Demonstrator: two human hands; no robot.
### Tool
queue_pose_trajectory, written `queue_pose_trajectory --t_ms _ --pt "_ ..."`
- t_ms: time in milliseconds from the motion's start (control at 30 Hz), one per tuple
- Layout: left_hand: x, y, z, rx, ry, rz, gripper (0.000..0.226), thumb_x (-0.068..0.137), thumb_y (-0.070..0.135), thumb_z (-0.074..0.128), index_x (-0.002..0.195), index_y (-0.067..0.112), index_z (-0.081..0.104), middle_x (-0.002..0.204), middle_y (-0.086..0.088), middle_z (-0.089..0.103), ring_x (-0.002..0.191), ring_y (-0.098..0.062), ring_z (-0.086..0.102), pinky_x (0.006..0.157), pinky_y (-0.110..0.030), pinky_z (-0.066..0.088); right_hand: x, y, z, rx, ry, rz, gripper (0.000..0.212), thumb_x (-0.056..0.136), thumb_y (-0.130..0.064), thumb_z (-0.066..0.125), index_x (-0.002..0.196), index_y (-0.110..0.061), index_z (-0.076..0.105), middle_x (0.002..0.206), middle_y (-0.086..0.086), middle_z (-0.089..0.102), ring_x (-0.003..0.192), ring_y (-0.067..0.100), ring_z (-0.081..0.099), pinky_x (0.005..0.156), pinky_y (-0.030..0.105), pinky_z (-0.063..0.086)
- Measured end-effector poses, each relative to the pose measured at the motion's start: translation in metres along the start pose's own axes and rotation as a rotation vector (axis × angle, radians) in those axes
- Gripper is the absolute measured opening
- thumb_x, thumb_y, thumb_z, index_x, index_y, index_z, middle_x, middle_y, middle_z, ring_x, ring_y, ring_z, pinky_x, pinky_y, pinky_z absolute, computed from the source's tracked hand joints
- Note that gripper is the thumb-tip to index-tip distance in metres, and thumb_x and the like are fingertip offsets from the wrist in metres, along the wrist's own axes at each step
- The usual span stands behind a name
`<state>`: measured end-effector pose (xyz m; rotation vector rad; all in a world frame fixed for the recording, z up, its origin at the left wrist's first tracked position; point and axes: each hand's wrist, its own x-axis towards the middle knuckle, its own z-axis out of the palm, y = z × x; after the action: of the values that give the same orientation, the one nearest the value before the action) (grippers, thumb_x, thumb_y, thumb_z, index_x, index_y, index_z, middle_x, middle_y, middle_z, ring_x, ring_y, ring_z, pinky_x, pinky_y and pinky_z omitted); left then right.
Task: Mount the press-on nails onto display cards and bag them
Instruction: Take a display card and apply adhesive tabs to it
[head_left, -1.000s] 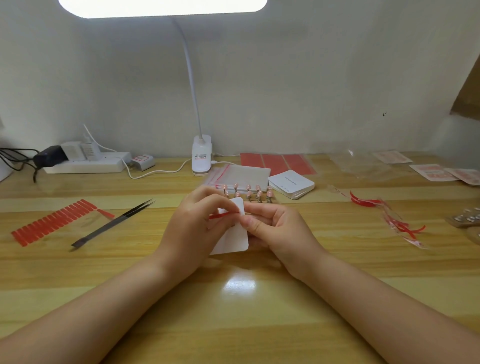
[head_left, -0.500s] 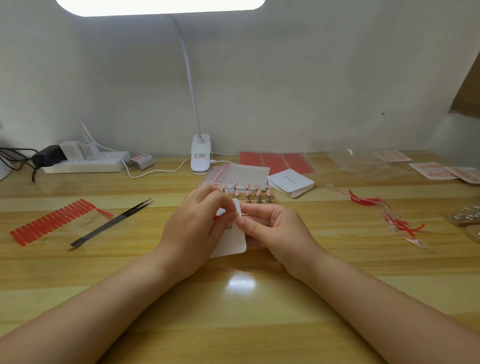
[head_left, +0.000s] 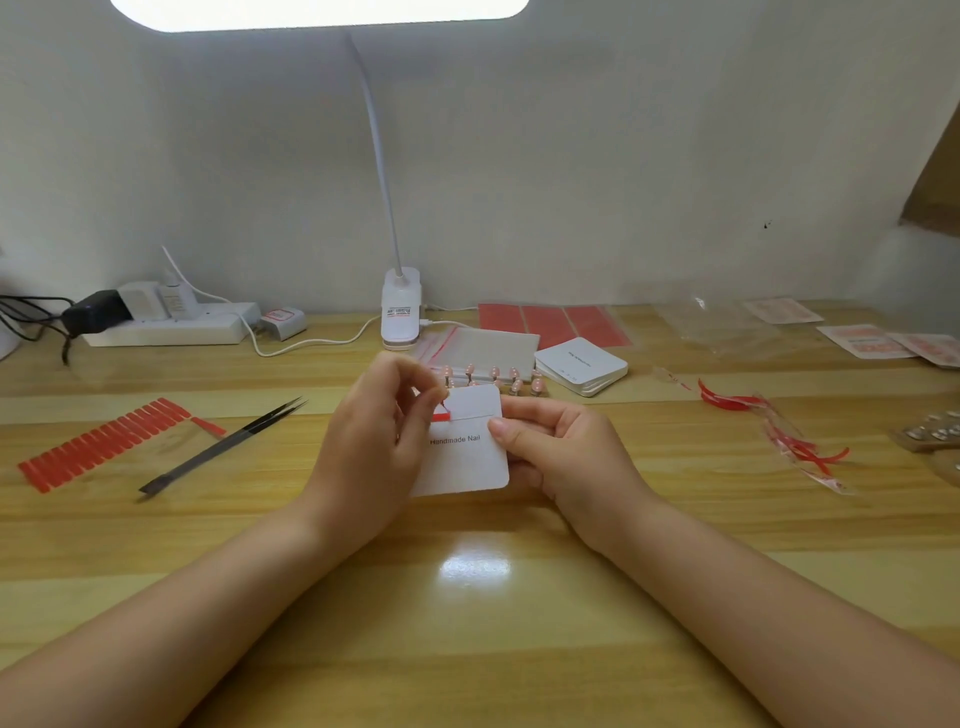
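We hold the display card (head_left: 470, 447) upright above the tabletop (head_left: 467, 623), its "Handmade Nail" print facing us. Our right hand (head_left: 561, 457) grips the card's right edge, thumb on the face and fingers curled behind. Our left hand (head_left: 374, 441) pinches the red liner (head_left: 441, 414) of the adhesive strip that runs across the card. A second ago the red liner covered the strip from end to end; now only a short red stub shows at the left end, with the pale strip (head_left: 475, 414) bare to the right (so the peel looks nearly done, and the card will likely soon be sticky enough to take nails).

Just behind the card stand the press-on nails (head_left: 493, 376) on their little holders, with a stack of blank cards (head_left: 582, 366) to their right. Zip bags (head_left: 493, 345) lie flat behind them; whether they hold anything we cannot tell. A clear bag (head_left: 722, 327) lies farther right, apparently unfilled. Spent red liners (head_left: 779, 431) litter the right side, while tweezers (head_left: 223, 447) and a sheet of red strips (head_left: 104, 441) rest on the left.
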<state>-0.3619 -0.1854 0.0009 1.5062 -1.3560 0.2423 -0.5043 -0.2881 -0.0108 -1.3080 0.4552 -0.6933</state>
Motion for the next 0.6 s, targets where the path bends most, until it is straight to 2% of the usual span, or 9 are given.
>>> queue_pose_trajectory --t_ms 67,167,300,400,600 --pt "0.002 0.001 -0.002 -0.060 0.043 -0.038 0.016 0.091 0.010 0.061 0.088 0.023 0.052 0.075 0.012 0.058 0.071 0.001 0.056 0.062 -0.010 0.042 0.001 -0.001 0.000 0.036 0.022 0.011 0.029 0.090 0.000 0.061 0.118 0.001 0.064 0.103 0.017 0.073 0.097 0.030 0.071 0.084 0.041 0.057" --pt "0.007 0.002 -0.004 -0.237 0.076 -0.160 0.019 0.089 0.012 0.064 0.091 0.027 0.052 0.079 0.017 0.063 0.071 0.000 0.062 0.063 -0.013 0.048 0.002 -0.002 -0.002 0.074 0.047 0.019 0.024 0.090 0.001 0.060 0.113 0.000 0.066 0.101 0.017 0.073 0.095 0.030 0.071 0.082 0.040 0.058" --pt "0.015 -0.003 -0.010 -0.298 0.147 -0.290 0.017 0.091 0.011 0.062 0.092 0.024 0.052 0.084 0.003 0.067 0.076 -0.010 0.066 0.067 -0.023 0.054 0.003 -0.005 -0.003 0.143 0.069 0.031 0.015 0.090 0.002 0.058 0.098 -0.005 0.069 0.094 0.017 0.074 0.079 0.022 0.072 0.066 0.030 0.060" --pt "0.020 -0.006 -0.014 -0.350 0.189 -0.359 0.017 0.093 0.008 0.060 0.092 0.023 0.052 0.083 -0.002 0.066 0.074 -0.010 0.067 0.068 -0.020 0.054 0.004 -0.006 -0.003 0.159 0.088 0.037 0.016 0.090 0.003 0.057 0.094 -0.007 0.070 0.091 0.014 0.075 0.075 0.020 0.072 0.063 0.028 0.059" --pt "0.022 -0.006 -0.016 -0.411 0.186 -0.358 0.011 0.088 0.007 0.067 0.088 0.013 0.058 0.075 -0.002 0.071 0.072 -0.016 0.070 0.068 -0.021 0.056 0.003 -0.007 -0.003 0.182 0.117 0.033 0.016 0.089 0.004 0.057 0.094 -0.005 0.069 0.089 0.014 0.075 0.071 0.018 0.072 0.056 0.026 0.056"
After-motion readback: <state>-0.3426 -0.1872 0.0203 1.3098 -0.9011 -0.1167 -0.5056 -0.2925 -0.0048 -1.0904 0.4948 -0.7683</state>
